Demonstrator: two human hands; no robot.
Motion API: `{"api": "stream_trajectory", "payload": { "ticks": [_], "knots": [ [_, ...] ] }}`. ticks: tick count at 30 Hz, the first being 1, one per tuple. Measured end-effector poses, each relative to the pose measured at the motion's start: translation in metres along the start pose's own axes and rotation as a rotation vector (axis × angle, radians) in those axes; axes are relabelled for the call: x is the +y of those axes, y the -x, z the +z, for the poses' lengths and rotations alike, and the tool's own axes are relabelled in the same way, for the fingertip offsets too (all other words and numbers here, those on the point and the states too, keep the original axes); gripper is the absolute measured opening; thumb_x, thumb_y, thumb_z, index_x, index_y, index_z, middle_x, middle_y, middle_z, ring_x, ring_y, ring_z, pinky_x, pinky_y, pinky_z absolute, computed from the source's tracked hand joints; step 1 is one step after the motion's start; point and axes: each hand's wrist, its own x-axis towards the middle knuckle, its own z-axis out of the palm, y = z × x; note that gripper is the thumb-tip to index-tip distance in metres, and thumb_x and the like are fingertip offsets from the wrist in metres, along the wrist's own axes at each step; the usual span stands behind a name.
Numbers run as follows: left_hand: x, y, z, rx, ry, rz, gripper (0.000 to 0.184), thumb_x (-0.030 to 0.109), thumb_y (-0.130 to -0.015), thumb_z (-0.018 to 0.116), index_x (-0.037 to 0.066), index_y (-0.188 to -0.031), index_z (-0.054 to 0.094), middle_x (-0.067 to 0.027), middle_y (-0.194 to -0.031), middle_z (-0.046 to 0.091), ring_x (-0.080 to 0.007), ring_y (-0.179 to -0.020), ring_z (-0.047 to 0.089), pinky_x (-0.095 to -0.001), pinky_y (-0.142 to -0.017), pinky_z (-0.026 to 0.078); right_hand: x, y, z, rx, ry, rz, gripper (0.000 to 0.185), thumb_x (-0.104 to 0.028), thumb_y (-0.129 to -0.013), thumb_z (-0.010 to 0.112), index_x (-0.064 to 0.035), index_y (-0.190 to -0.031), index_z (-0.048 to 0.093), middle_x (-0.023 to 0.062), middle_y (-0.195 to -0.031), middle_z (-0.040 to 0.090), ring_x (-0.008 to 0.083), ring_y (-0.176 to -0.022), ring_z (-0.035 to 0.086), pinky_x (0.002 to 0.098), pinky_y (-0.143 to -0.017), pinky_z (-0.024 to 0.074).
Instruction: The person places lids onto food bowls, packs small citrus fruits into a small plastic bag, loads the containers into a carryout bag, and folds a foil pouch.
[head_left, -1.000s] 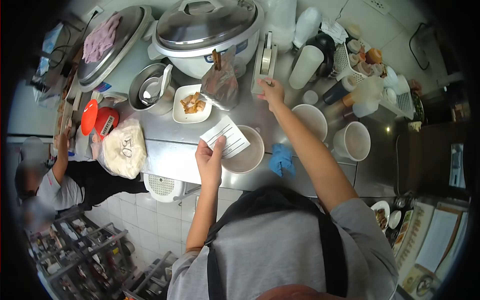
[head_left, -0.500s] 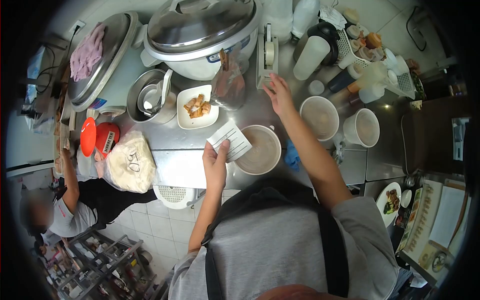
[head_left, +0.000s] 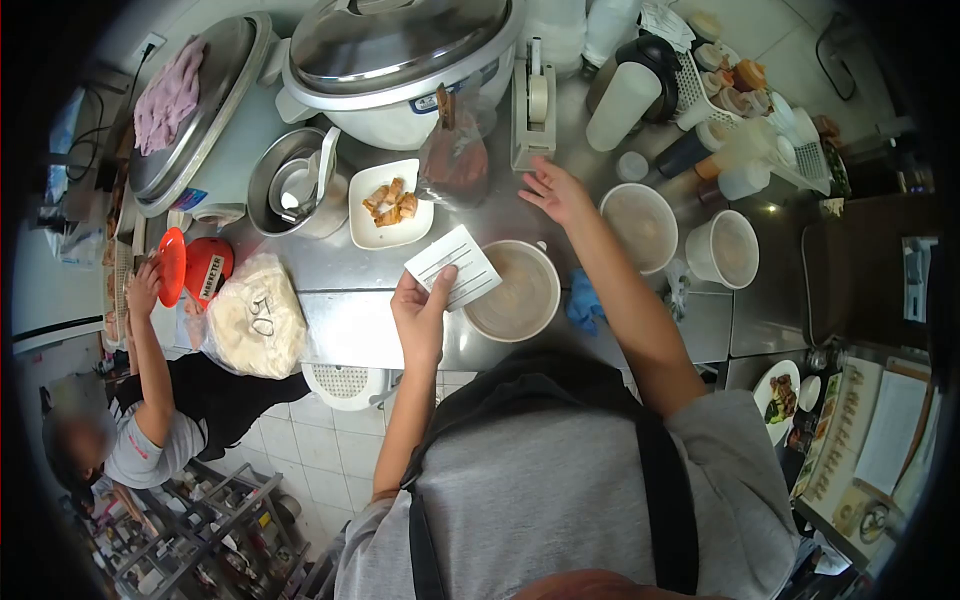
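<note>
My left hand [head_left: 421, 318] pinches a white printed paper slip [head_left: 455, 268] between thumb and fingers. The slip overlaps the edge of a lidded round container [head_left: 520, 295] on the steel counter. My right hand [head_left: 560, 193], fingers apart, is just below the near end of a tape dispenser [head_left: 534, 120]. No strip of tape can be made out on the fingers. Left of that hand stand a tied plastic bag with dark contents [head_left: 455, 165] and a square white dish [head_left: 392, 232] with browned food pieces.
Two more lidded tubs [head_left: 638, 230] [head_left: 722, 250] stand at the right, with a blue cloth [head_left: 585, 302] nearby. Rice cookers [head_left: 400, 60] line the back. At the left are a metal pot [head_left: 265, 190], a bag marked 50 [head_left: 258, 325] and a co-worker's hand [head_left: 143, 290] near a red plate [head_left: 172, 267].
My right hand's fingers have drawn slightly down from the tape dispenser. The slip in my left hand has shifted a little up and left. The co-worker's hand has come to the red plate.
</note>
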Motion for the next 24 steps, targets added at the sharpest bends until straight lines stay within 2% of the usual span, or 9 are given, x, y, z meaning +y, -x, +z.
{"api": "stream_trajectory", "payload": {
  "ticks": [1, 4, 7, 13, 15, 18, 20, 23, 24],
  "knots": [
    [0.0, 0.001, 0.003, -0.006, 0.008, 0.006, 0.024, 0.008, -0.087, 0.065, -0.002, -0.108, 0.058, -0.0084, -0.098, 0.067, -0.0099, -0.085, 0.062, -0.0233, -0.077, 0.049, 0.004, -0.004, 0.0, -0.013, -0.018, 0.076, 0.047, -0.028, -0.088, 0.061, -0.006, -0.127, 0.048, 0.0077, -0.134, 0.043, 0.027, -0.125, 0.04, 0.047, -0.097, 0.0398],
    [0.009, 0.006, 0.023, -0.018, 0.018, 0.04, 0.024, 0.009, -0.086, 0.065, -0.003, -0.107, 0.059, -0.0087, -0.098, 0.067, -0.01, -0.085, 0.062, -0.0235, -0.077, 0.049, 0.016, 0.006, 0.008, -0.041, -0.044, 0.091, 0.042, -0.029, -0.085, 0.066, -0.0056, -0.119, 0.055, 0.006, -0.114, 0.052, 0.0273, -0.12, 0.044, 0.0469, -0.102, 0.036],
    [0.009, -0.002, 0.034, -0.059, -0.013, 0.078, 0.024, 0.009, -0.086, 0.065, -0.004, -0.106, 0.06, -0.0091, -0.097, 0.067, -0.0101, -0.086, 0.062, -0.0237, -0.077, 0.048, -0.008, 0.065, 0.035, -0.27, 0.111, -0.102, 0.047, -0.031, -0.087, 0.063, -0.006, -0.125, 0.052, 0.0072, -0.129, 0.05, 0.0239, -0.124, 0.042, 0.0417, -0.105, 0.0318],
    [0.024, -0.006, 0.074, -0.198, -0.036, 0.056, 0.024, 0.007, -0.086, 0.065, -0.007, -0.105, 0.061, -0.0096, -0.091, 0.067, -0.0091, -0.078, 0.062, -0.0222, -0.07, 0.05, -0.045, 0.195, 0.046, -0.468, 0.233, -0.263, 0.046, -0.028, -0.087, 0.064, -0.0005, -0.123, 0.054, 0.0108, -0.121, 0.057, 0.0166, -0.119, 0.046, 0.0324, -0.104, 0.0302],
    [0.027, -0.002, 0.091, -0.248, -0.02, 0.062, 0.021, 0.009, -0.086, 0.065, -0.004, -0.102, 0.063, -0.0068, -0.088, 0.067, -0.0067, -0.074, 0.061, -0.0206, -0.067, 0.049, -0.047, 0.203, 0.032, -0.451, 0.197, -0.313, 0.039, -0.021, -0.085, 0.066, 0.0025, -0.115, 0.06, 0.0127, -0.122, 0.056, 0.0171, -0.116, 0.049, 0.0296, -0.1, 0.0354],
    [0.024, 0.008, 0.118, -0.327, 0.018, 0.041, 0.031, 0.004, -0.084, 0.066, -0.006, -0.112, 0.057, -0.0102, -0.094, 0.068, -0.0101, -0.081, 0.064, -0.0221, -0.071, 0.051, -0.049, 0.208, 0.008, -0.397, 0.215, -0.427, 0.031, -0.017, -0.083, 0.068, 0.0031, -0.106, 0.064, 0.0128, -0.121, 0.057, 0.0176, -0.116, 0.049, 0.0288, -0.096, 0.0391],
    [0.019, 0.015, 0.136, -0.39, 0.036, 0.057, 0.049, 0.001, -0.082, 0.067, -0.005, -0.126, 0.046, -0.0127, -0.096, 0.068, -0.0121, -0.084, 0.065, -0.023, -0.072, 0.051, -0.054, 0.205, -0.007, -0.325, 0.232, -0.49, 0.025, -0.015, -0.082, 0.07, 0.0016, -0.1, 0.068, 0.0134, -0.119, 0.058, 0.0179, -0.116, 0.049, 0.0282, -0.094, 0.0408],
    [0.007, 0.026, 0.164, -0.389, 0.01, 0.124, 0.06, 0.001, -0.082, 0.066, -0.004, -0.134, 0.036, -0.0135, -0.095, 0.068, -0.0123, -0.085, 0.064, -0.0226, -0.073, 0.051, -0.055, 0.183, -0.045, -0.209, 0.456, -0.831, 0.016, -0.015, -0.076, 0.072, -0.0068, -0.091, 0.072, 0.0108, -0.114, 0.061, 0.0197, -0.111, 0.052, 0.0307, -0.094, 0.0402],
    [-0.001, 0.028, 0.175, -0.369, 0.024, 0.185, 0.069, 0.003, -0.082, 0.067, 0.0, -0.139, 0.029, -0.0126, -0.087, 0.068, -0.0112, -0.077, 0.065, -0.0212, -0.063, 0.051, -0.062, 0.185, -0.054, -0.087, 0.64, -0.985, 0.015, -0.015, -0.074, 0.073, -0.0092, -0.088, 0.073, 0.0094, -0.113, 0.061, 0.0213, -0.11, 0.052, 0.0321, -0.094, 0.0399]
  ]
}}
